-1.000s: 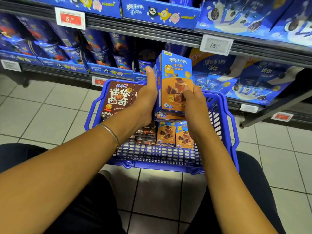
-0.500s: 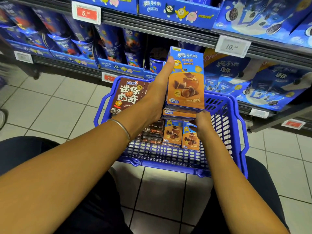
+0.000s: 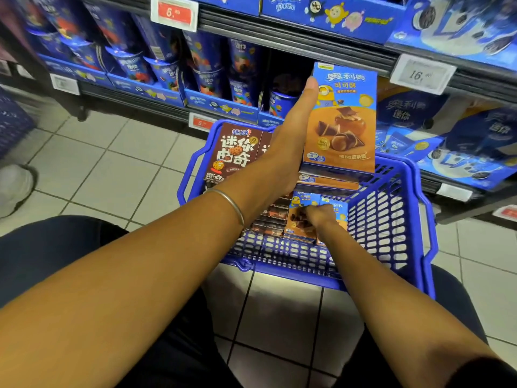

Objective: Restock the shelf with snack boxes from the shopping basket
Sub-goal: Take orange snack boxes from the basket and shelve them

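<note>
My left hand (image 3: 288, 147) holds a stack of blue-and-orange snack boxes (image 3: 344, 127) upright above the blue shopping basket (image 3: 291, 278), thumb stretched up the stack's left side, fingers hidden behind. The stack is level with a dark gap on the shelf (image 3: 282, 71) among blue cups. My right hand (image 3: 320, 218) is down inside the basket, fingers curled over the top of one of the orange boxes (image 3: 299, 219) standing there. Brown cookie boxes (image 3: 235, 152) stand at the basket's far left.
Blue snack cups (image 3: 207, 65) fill the shelf to the left, and larger blue packs (image 3: 461, 135) lie to the right under a 16 price tag (image 3: 421, 75). Another person's white shoe (image 3: 14, 186) is on the tiled floor at far left. My knees flank the basket.
My right hand let go of the raised stack and dropped into the basket onto an orange box. My left hand alone lifted the stack higher, toward the shelf.
</note>
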Tool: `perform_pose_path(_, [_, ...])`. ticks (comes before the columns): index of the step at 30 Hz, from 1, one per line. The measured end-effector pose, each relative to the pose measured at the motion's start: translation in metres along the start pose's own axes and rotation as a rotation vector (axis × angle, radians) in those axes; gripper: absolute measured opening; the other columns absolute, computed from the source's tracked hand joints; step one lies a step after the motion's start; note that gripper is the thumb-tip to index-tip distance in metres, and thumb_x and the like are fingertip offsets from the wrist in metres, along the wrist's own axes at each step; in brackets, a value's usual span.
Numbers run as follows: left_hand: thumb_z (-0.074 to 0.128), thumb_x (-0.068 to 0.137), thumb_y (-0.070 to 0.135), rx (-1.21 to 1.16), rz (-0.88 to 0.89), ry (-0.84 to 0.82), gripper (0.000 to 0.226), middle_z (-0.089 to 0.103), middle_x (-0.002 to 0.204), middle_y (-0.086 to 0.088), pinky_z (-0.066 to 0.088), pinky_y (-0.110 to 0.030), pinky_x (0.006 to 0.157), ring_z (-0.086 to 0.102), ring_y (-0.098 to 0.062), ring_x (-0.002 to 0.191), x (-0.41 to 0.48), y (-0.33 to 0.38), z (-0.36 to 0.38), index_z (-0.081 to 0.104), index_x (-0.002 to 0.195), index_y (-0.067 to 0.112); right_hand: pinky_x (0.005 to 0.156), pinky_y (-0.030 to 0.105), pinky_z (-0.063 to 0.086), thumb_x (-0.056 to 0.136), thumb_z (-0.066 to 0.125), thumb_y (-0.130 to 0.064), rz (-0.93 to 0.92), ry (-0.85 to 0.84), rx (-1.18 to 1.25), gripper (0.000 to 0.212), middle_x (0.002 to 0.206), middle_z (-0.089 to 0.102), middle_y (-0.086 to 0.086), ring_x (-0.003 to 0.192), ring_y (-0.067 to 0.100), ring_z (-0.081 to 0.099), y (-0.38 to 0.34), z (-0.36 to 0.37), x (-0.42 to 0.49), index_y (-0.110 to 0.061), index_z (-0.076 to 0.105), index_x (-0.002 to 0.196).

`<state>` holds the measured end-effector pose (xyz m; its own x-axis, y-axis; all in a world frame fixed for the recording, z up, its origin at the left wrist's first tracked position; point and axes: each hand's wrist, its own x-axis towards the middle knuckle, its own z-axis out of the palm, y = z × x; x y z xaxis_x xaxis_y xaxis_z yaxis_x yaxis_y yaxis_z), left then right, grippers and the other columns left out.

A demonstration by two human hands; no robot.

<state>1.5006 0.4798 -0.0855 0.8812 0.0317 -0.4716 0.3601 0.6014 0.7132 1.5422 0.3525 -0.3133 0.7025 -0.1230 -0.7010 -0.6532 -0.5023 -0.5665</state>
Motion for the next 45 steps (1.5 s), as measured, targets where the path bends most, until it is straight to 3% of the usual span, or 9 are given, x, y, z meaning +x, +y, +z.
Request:
perform_pose_path(6, [0.044, 0.1, 0.073, 0.063, -0.011, 0.017, 0.07, 0.075, 0.127, -0.014, 0.047, -0.058, 0.114, 0.069, -0.038, 0.122, -0.001, -0.001, 0.002, 0.07, 0.136, 0.019, 0.052, 0.029, 0.059, 0.087, 0.078, -0.015, -0.012, -0.011, -0.111, 0.072, 0.068, 0.072, 0.011, 0.052, 0.016, 0.071, -0.001, -0.004, -0.003, 0.004, 0.038, 0.144])
perform_pose_path(9, [0.042, 0.102, 0.071, 0.063, -0.003, 0.017, 0.07, 0.075, 0.127, -0.015, 0.047, -0.059, 0.113, 0.069, -0.038, 0.122, -0.003, -0.001, 0.003, 0.07, 0.137, 0.018, 0.08, 0.045, 0.063, 0.086, 0.078, -0.009, 0.017, -0.036, -0.149, 0.054, 0.1, 0.074, 0.019, 0.077, 0.029, 0.073, 0.005, -0.006, 0.004, 0.005, 0.053, 0.132])
perform_pose_path(16, [0.04, 0.102, 0.072, 0.086, -0.001, 0.024, 0.07, 0.075, 0.127, -0.013, 0.045, -0.059, 0.115, 0.069, -0.037, 0.122, -0.004, -0.002, 0.005, 0.07, 0.137, 0.019, 0.085, 0.057, 0.06, 0.086, 0.074, -0.001, -0.084, -0.058, -0.074, 0.025, 0.106, 0.073, 0.029, 0.092, 0.039, 0.073, 0.002, -0.016, -0.001, 0.01, 0.07, 0.108])
perform_pose_path(20, [0.042, 0.103, 0.069, 0.037, 0.007, 0.001, 0.07, 0.075, 0.128, -0.016, 0.049, -0.06, 0.111, 0.07, -0.039, 0.121, -0.002, -0.003, 0.003, 0.068, 0.138, 0.016, 0.052, 0.03, 0.055, 0.089, 0.073, -0.004, -0.199, -0.015, 0.083, 0.014, 0.08, 0.07, 0.028, 0.055, 0.019, 0.067, -0.014, -0.041, -0.027, 0.009, 0.069, 0.093])
perform_pose_path(23, [0.043, 0.103, 0.069, -0.007, 0.006, -0.021, 0.071, 0.073, 0.13, -0.018, 0.049, -0.064, 0.11, 0.068, -0.042, 0.123, 0.001, -0.001, 0.003, 0.067, 0.139, 0.013, 0.063, 0.042, 0.05, 0.092, 0.069, -0.017, -0.333, -0.001, 0.189, 0.016, 0.08, 0.06, 0.025, 0.065, 0.031, 0.059, -0.033, -0.067, -0.052, -0.002, 0.063, 0.09])
perform_pose_path(28, [0.039, 0.103, 0.07, -0.075, 0.023, -0.078, 0.071, 0.079, 0.109, -0.016, 0.06, -0.057, 0.093, 0.077, -0.037, 0.098, 0.003, 0.002, 0.001, 0.083, 0.1, 0.013, 0.049, 0.021, 0.048, 0.081, 0.071, -0.02, -0.433, -0.02, 0.437, 0.022, 0.059, 0.064, -0.005, 0.047, 0.01, 0.059, -0.071, -0.114, -0.093, -0.007, 0.057, 0.091])
perform_pose_path(32, [0.04, 0.103, 0.071, -0.083, 0.061, -0.075, 0.069, 0.078, 0.116, -0.018, 0.059, -0.063, 0.093, 0.075, -0.041, 0.107, 0.003, 0.006, -0.004, 0.079, 0.109, 0.014, 0.076, 0.043, 0.063, 0.086, 0.077, -0.028, -0.47, 0.024, 0.586, 0.057, 0.105, 0.077, 0.014, 0.089, 0.028, 0.077, -0.087, -0.147, -0.12, -0.001, 0.055, 0.131])
perform_pose_path(37, [0.04, 0.106, 0.065, -0.094, 0.137, -0.029, 0.063, 0.08, 0.104, -0.015, 0.062, -0.054, 0.087, 0.078, -0.033, 0.09, 0.001, 0.01, -0.007, 0.077, 0.106, 0.014, 0.069, 0.038, 0.063, 0.091, 0.073, -0.025, -0.591, 0.162, 0.652, 0.046, 0.093, 0.078, 0.01, 0.076, 0.019, 0.076, -0.102, -0.171, -0.156, 0.004, 0.06, 0.126])
perform_pose_path(45, [0.041, 0.105, 0.066, 0.018, 0.136, 0.064, 0.068, 0.077, 0.119, -0.017, 0.061, -0.057, 0.094, 0.076, -0.038, 0.108, 0.002, 0.004, -0.005, 0.072, 0.128, 0.011, 0.094, 0.056, 0.057, 0.098, 0.063, -0.027, -0.629, -0.059, 0.769, 0.029, 0.114, 0.075, 0.017, 0.107, 0.034, 0.072, -0.118, -0.18, -0.202, -0.004, 0.068, 0.116])
